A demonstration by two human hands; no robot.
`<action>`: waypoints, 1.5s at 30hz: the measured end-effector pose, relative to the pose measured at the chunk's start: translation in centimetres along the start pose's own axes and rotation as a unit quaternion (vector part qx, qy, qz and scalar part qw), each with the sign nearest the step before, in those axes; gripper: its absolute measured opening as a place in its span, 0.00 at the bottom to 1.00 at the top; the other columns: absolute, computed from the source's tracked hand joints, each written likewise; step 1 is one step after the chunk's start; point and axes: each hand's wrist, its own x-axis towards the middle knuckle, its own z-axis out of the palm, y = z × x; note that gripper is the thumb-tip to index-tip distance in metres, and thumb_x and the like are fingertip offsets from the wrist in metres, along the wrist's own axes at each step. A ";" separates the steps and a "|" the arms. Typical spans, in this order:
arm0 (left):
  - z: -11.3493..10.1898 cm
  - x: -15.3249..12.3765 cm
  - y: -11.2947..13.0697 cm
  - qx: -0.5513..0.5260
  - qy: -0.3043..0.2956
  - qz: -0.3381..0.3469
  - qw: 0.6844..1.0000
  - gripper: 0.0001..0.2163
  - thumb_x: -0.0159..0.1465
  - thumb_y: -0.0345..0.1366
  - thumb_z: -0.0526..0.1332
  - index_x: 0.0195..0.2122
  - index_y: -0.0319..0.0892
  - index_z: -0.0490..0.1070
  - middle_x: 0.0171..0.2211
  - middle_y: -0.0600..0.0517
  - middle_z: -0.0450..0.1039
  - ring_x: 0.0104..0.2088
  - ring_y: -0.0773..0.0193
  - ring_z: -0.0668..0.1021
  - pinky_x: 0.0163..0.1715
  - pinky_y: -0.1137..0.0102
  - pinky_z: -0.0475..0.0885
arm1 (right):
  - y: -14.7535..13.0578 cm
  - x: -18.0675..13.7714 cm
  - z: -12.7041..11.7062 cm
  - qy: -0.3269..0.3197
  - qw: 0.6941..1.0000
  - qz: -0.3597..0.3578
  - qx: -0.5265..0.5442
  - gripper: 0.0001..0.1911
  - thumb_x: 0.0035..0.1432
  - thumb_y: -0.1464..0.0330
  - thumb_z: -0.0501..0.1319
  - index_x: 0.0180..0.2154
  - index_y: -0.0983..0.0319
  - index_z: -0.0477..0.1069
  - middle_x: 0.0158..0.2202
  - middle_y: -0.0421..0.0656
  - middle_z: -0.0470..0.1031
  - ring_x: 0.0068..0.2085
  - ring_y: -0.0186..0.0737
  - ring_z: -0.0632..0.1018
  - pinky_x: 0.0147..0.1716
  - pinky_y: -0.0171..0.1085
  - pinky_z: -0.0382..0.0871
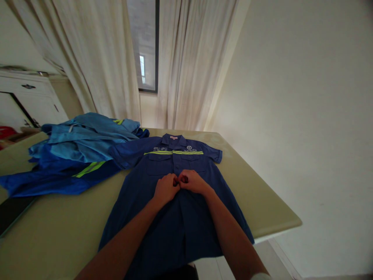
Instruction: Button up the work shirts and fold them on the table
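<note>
At the middle of the shirt's front, the fingers (175,182) of both hands meet, curled tight and pinching the placket between them. The left hand (165,188) and right hand (192,181) touch each other there, both forearms lying down the cloth. The shirt (163,217) is dark blue with a yellow stripe across the chest; it lies flat, collar away, its hem hanging over the near edge of the tabletop (262,202). To the left sits a pile (78,151) of lighter blue clothes, touching one sleeve. Curtains (186,62) hang behind.
</note>
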 end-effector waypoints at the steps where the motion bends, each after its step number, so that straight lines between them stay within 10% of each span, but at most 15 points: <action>1: 0.0 0.1 0.0 0.001 -0.004 -0.001 1.000 0.05 0.63 0.36 0.62 0.40 0.45 0.74 0.41 0.51 0.79 0.43 0.59 0.79 0.39 0.68 0.65 | 0.0 0.0 0.0 -0.001 1.000 -0.003 0.000 0.07 0.52 0.75 0.66 0.36 0.61 0.78 0.27 0.35 0.71 0.28 0.31 0.70 0.29 0.30 0.57; 29: 0.1 -0.1 -0.1 0.036 0.030 0.073 0.996 0.05 0.66 0.38 0.61 0.39 0.45 0.75 0.39 0.50 0.77 0.44 0.56 0.77 0.45 0.62 0.66 | 2.1 0.4 -0.1 -0.022 0.978 0.082 0.188 0.10 0.55 0.63 0.66 0.34 0.64 0.77 0.25 0.37 0.71 0.26 0.32 0.68 0.27 0.30 0.58; 39: 1.7 1.2 -2.2 0.072 0.015 0.160 0.984 0.24 0.72 0.49 0.50 0.68 0.55 0.62 0.72 0.51 0.56 0.72 0.51 0.57 0.71 0.50 0.47 | 1.9 1.3 -0.9 0.118 0.979 0.111 0.126 0.10 0.63 0.63 0.61 0.36 0.63 0.74 0.31 0.39 0.75 0.32 0.35 0.73 0.35 0.33 0.65; 45: 0.9 5.2 -2.7 0.072 0.004 0.141 0.987 0.24 0.72 0.50 0.51 0.67 0.56 0.64 0.73 0.51 0.55 0.73 0.52 0.57 0.71 0.50 0.47 | -1.7 -0.7 -2.0 0.043 0.983 0.162 -0.074 0.14 0.61 0.56 0.66 0.32 0.60 0.74 0.29 0.41 0.75 0.31 0.37 0.73 0.31 0.34 0.59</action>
